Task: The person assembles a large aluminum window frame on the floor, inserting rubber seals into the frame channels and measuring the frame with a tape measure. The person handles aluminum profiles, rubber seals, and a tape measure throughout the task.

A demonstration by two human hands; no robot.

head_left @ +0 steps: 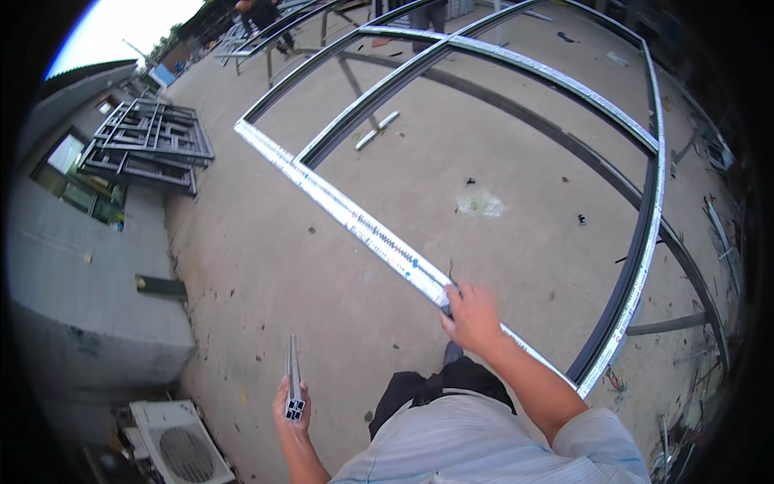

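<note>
A large grey metal frame (637,266) with protective film on its rails stands raised above the concrete ground in front of me. My right hand (470,316) grips its near rail (355,216), which runs from the upper left down toward me. My left hand (292,407) holds a short grey metal profile piece (293,383) low at my left side, end face toward the camera, apart from the frame.
Stacked dark window frames (149,145) lean by the grey wall on the left. An air-conditioner outdoor unit (181,448) lies at lower left. A loose bar (376,130) lies under the frame. A person (262,16) stands far off at top. Metal scraps (717,234) line the right side.
</note>
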